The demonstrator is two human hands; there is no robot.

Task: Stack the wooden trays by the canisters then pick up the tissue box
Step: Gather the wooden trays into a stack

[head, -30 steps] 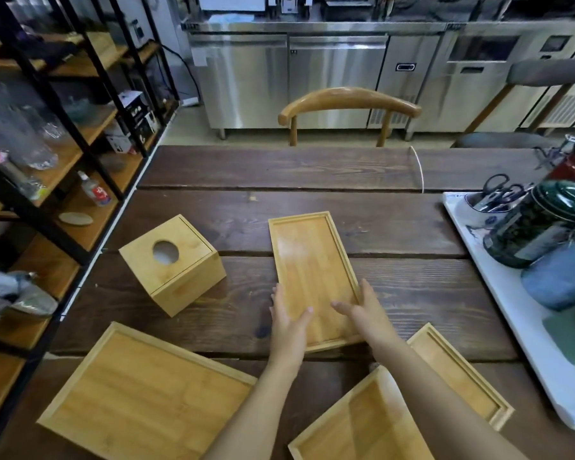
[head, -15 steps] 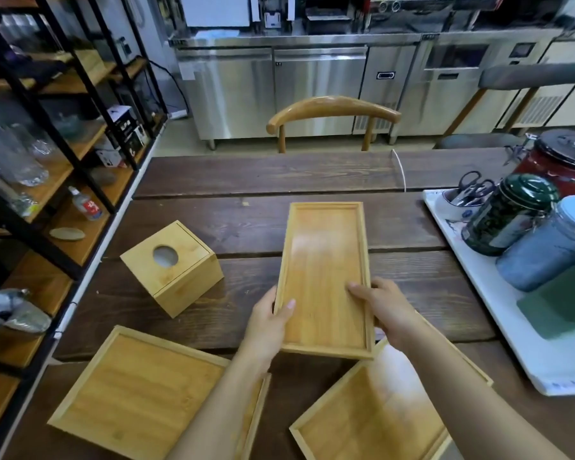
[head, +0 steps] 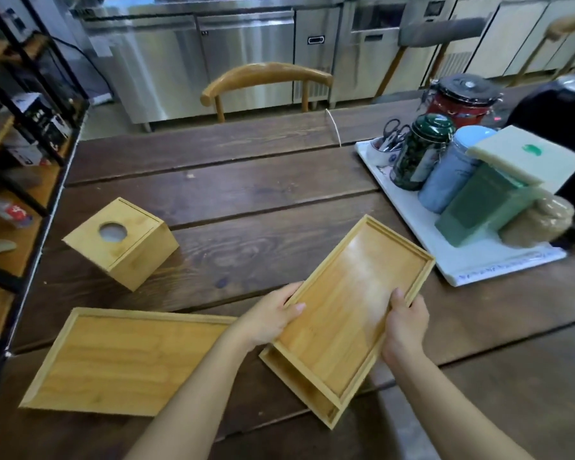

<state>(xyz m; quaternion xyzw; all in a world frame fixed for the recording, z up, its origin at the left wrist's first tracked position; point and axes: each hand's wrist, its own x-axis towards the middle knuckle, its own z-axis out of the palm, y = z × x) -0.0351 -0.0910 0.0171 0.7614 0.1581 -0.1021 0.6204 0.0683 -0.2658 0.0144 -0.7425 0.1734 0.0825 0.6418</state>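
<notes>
Hands, left (head: 270, 322) and right (head: 404, 322), grip narrow tray (head: 349, 303) over another tray (head: 296, 385)

Two bare forearms are seen entering from the lower edge, with no sleeve, glove, watch or ring shown on either. The left hand (head: 269, 318) and the right hand (head: 403, 323) are uncovered, and short, unpainted nails are shown on the fingers (head: 296, 306). Nothing worn is visible in this view.

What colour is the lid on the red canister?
Black, on the red canister at the far right; head view.
</notes>
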